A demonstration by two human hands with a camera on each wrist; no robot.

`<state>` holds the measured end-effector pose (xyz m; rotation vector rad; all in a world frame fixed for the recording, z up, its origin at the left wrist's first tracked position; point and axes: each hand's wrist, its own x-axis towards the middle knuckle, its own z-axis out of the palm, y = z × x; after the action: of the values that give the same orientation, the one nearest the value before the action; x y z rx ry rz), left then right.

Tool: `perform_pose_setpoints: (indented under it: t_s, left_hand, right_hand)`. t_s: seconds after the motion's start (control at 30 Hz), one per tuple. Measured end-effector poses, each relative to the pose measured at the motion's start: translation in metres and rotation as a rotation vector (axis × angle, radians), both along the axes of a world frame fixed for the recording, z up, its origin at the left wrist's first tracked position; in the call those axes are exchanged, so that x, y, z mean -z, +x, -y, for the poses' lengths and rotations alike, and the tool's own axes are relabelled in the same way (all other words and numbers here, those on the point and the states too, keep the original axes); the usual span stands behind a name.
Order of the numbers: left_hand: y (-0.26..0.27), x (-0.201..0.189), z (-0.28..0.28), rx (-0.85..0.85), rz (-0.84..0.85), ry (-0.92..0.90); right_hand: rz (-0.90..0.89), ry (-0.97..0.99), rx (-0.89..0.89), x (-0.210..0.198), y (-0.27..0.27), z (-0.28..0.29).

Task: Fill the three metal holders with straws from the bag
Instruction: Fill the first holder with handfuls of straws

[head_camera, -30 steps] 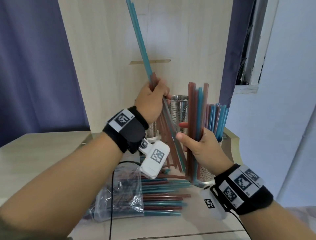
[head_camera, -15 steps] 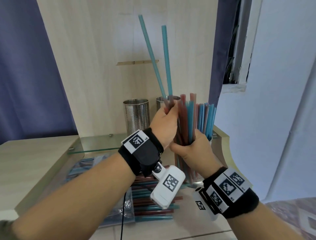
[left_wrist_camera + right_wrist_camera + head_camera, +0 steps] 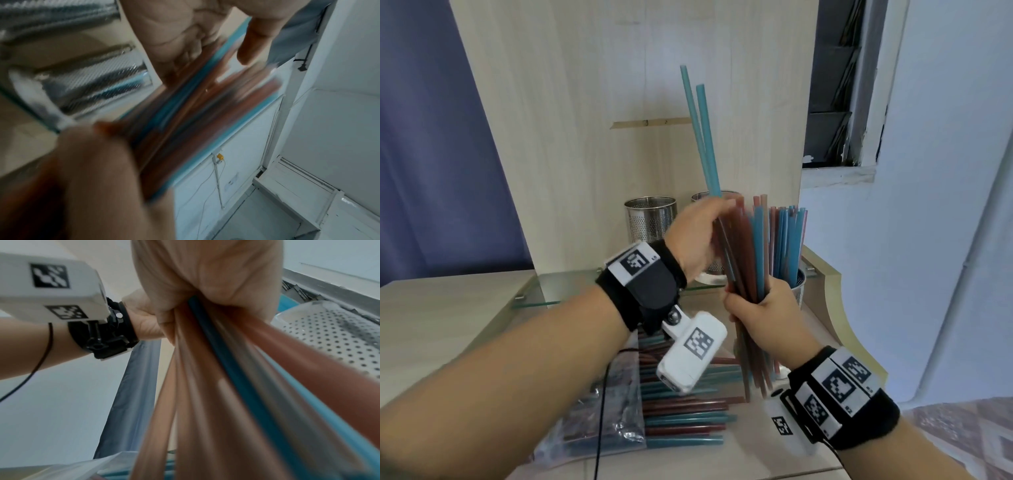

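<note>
My right hand (image 3: 763,318) grips a bundle of red and blue straws (image 3: 750,253) upright at its middle; the right wrist view shows the fist (image 3: 205,280) closed round the straws (image 3: 226,386). My left hand (image 3: 698,236) holds the bundle's top, and two blue straws (image 3: 702,137) stick up high from its fingers. The blurred left wrist view shows straws (image 3: 185,121) between its thumb and curled fingers (image 3: 179,32). Three perforated metal holders stand behind: a left one (image 3: 650,222), a middle one (image 3: 702,197) half hidden, and a right one (image 3: 799,287) full of straws.
A clear plastic bag (image 3: 599,421) lies on the wooden table, with several loose straws (image 3: 685,421) spilling from it. A glass shelf (image 3: 551,287) carries the left and middle holders against a wooden back panel (image 3: 585,137). A white wall stands at the right.
My left hand has come down and right with the two blue straws and joined them to the bundle in my right hand. The straws' raised ends sit lower than before.
</note>
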<state>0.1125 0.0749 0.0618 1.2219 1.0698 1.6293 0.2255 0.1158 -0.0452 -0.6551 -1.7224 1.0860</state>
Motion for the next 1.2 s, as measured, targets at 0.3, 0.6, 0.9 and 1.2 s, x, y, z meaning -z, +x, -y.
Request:
perform_pose_setpoints:
  t_s: [0.3, 0.6, 0.9, 1.2]
  left_hand:
    - [-0.042, -0.099, -0.004, -0.427, -0.673, 0.336]
    - [-0.025, -0.074, -0.001, -0.424, -0.666, 0.506]
    - [-0.03, -0.076, -0.007, -0.707, -0.456, 0.585]
    - [0.013, -0.031, 0.008, -0.53, -0.196, 0.425]
  right_hand:
    - [0.109, -0.04, -0.106, 0.005, 0.01, 0.001]
    - [0.11, -0.047, -0.16, 0.01, 0.015, 0.007]
    - [0.134, -0.044, -0.214, 0.0, 0.027, 0.005]
    - [0.116, 0.023, -0.197, -0.01, 0.03, 0.016]
